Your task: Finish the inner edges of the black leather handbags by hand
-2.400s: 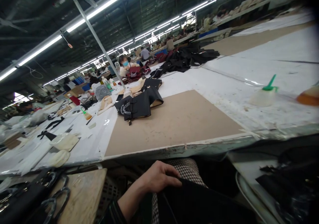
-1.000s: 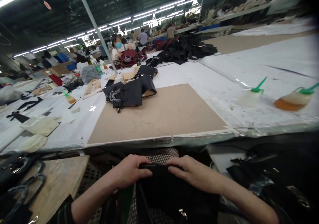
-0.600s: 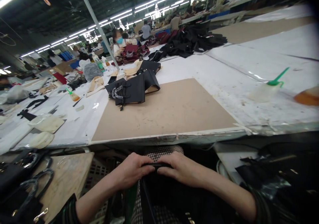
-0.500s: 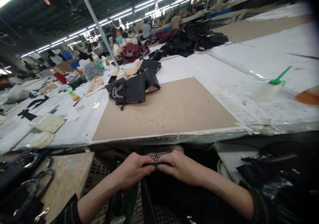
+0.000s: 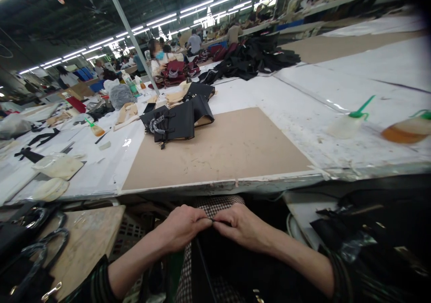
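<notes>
The black bag (image 5: 235,267) is held in the lap, near and below the desk (image 5: 235,187) edge. Its top edge is pinched by the closed fingertips of the left hand (image 5: 183,226) and the right hand (image 5: 240,224), which meet at the middle. With so narrow a grip, the edge could be let slip and the bag dropped from the lap. The edge could also be creased by a hard squeeze. The bag is seen as dark, matt and soft, and a small bright fitting is glimpsed low down.
</notes>
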The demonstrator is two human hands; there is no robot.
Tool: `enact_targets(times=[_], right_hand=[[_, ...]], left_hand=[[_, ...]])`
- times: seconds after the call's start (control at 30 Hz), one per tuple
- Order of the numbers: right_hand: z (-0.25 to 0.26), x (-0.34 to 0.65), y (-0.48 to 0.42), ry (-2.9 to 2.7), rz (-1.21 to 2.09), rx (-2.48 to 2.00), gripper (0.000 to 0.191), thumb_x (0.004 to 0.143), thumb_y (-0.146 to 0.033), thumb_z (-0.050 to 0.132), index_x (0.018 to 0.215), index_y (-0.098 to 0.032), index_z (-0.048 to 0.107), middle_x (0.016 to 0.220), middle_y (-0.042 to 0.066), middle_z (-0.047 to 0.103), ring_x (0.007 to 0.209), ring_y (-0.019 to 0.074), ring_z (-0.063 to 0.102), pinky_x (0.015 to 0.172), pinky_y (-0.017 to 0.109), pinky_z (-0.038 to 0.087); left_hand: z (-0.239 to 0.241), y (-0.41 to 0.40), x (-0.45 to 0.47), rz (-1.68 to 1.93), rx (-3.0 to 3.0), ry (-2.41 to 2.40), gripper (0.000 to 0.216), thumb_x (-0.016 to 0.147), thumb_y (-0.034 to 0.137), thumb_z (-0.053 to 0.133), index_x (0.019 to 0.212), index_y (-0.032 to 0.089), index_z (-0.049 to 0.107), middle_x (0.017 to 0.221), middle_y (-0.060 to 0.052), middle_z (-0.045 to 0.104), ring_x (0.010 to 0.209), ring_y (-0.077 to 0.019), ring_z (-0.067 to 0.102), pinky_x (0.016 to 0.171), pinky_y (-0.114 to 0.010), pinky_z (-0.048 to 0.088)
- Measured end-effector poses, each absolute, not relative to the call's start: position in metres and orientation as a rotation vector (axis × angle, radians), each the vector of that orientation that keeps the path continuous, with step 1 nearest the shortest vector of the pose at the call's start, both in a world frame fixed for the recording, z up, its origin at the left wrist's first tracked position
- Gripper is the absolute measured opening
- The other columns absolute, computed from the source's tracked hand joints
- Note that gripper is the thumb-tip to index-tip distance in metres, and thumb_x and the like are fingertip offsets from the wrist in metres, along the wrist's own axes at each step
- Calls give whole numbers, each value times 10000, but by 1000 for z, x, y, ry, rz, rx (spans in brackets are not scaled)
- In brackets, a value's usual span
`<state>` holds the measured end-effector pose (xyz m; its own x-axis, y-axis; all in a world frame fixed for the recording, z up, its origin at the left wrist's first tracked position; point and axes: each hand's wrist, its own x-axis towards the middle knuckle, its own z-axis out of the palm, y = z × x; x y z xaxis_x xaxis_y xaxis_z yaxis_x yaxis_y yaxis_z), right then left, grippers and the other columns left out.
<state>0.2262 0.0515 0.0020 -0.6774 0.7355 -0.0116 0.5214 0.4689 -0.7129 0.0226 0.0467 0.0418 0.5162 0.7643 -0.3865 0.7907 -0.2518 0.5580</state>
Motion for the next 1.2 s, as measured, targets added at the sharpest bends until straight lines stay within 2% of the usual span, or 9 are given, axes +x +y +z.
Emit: enact_targets(times=[0.1, 0.17, 0.33, 0.43, 0.53, 0.73, 0.93, 1.07, 1.2], right_hand=[[4, 223, 50, -2442, 982, -1065, 320, 914, -253, 509, 624, -177, 620, 575, -4, 601, 542, 128, 507, 563, 229, 358], [4, 223, 48, -2449, 989, -1057, 298, 925, -251, 502, 679, -182, 656, 628, 8, 648, 579, 142, 548, 597, 235, 386], [10, 234, 38, -2397, 1153, -1045, 261, 964, -251, 459, 1002, -203, 712, 946, 61, 747, 863, 212, 661, 799, 289, 467], [15, 241, 33, -2351, 1270, -995, 312, 980, -240, 415, 1170, -212, 660, 1111, 70, 723, 1007, 225, 650, 904, 320, 469], [18, 242, 30, -2340, 1309, -983, 325, 969, -231, 423, 1219, -213, 629, 1135, 64, 713, 1033, 223, 642, 935, 330, 466], [18, 230, 33, -2379, 1306, -967, 305, 912, -210, 513, 1186, -228, 646, 1095, 44, 723, 975, 215, 651, 886, 309, 473], [12, 216, 37, -2391, 1189, -936, 228, 939, -274, 520, 1066, -238, 706, 1020, 32, 742, 908, 212, 654, 825, 283, 452], [6, 214, 37, -2383, 1171, -939, 226, 951, -278, 503, 929, -218, 719, 854, 7, 728, 767, 175, 628, 733, 249, 429], [0, 214, 37, -2358, 1181, -968, 246, 934, -251, 514, 759, -193, 676, 651, -37, 613, 610, 125, 535, 603, 224, 360]], left_hand=[[50, 45, 23, -162, 2234, 1272, 319, 946, 307, 405, 902, 191, 698, 734, -39, 647, 648, -170, 548, 620, -253, 356], [52, 43, 23, -177, 2276, 1277, 304, 935, 285, 409, 876, 186, 691, 700, -41, 627, 620, -167, 528, 612, -255, 352], [54, 44, 14, -18, 1958, 1146, 276, 886, 274, 446, 773, 167, 674, 637, 16, 505, 602, -127, 431, 542, -212, 322], [54, 45, 5, -5, 1706, 1082, 254, 819, 231, 482, 931, 149, 694, 652, 33, 498, 591, -114, 417, 522, -205, 317], [53, 43, 0, 14, 1623, 1163, 301, 767, 222, 523, 1017, 138, 667, 675, 28, 550, 579, -117, 457, 513, -204, 334], [54, 31, 0, 83, 1968, 1372, 155, 778, 263, 590, 870, 186, 689, 740, 5, 673, 677, -153, 568, 562, -208, 360], [53, 26, 5, 96, 2203, 1260, 218, 895, 277, 530, 971, 251, 732, 786, 12, 719, 691, -142, 621, 644, -205, 401], [52, 28, 8, -59, 2417, 1257, 290, 945, 264, 441, 884, 225, 721, 759, -21, 728, 669, -158, 643, 638, -224, 403], [52, 25, 14, -250, 2589, 1320, 318, 939, 281, 419, 775, 186, 675, 751, -68, 731, 705, -213, 677, 642, -262, 433]])
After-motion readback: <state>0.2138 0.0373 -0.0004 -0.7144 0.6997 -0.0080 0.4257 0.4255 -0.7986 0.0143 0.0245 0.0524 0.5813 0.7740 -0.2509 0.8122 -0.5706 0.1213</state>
